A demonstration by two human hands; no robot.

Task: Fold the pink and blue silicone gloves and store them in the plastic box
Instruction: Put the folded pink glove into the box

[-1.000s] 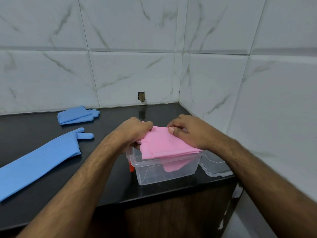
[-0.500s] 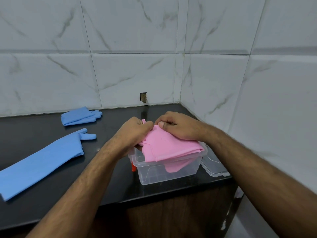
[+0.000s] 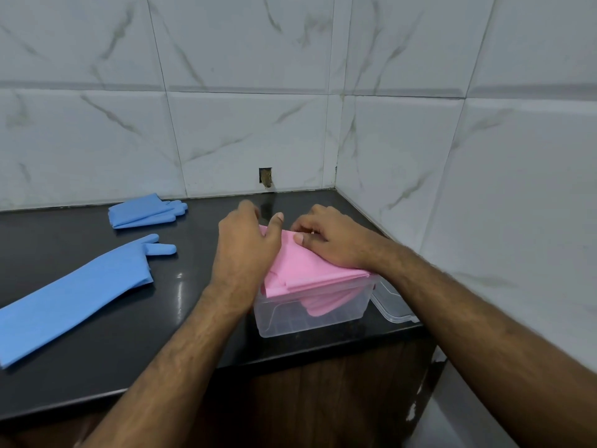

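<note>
Pink gloves (image 3: 310,270) half-hidden under hands (image 3: 326,240)

No legible text anywhere.

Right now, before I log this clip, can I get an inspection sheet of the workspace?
Surface: black countertop, glossy, in a tiled corner.
Job's things: folded pink gloves lying across the top of the clear plastic box, one part hanging inside; folded blue glove near the back wall; unfolded blue glove flat on the left.
Clutter: box lid right of the box.
Hands: left hand open over the pink stack; right hand pressing on it.
Cables: nothing seen.
Surroundings: marble-look wall tiles, a small hole in the back wall.
</note>
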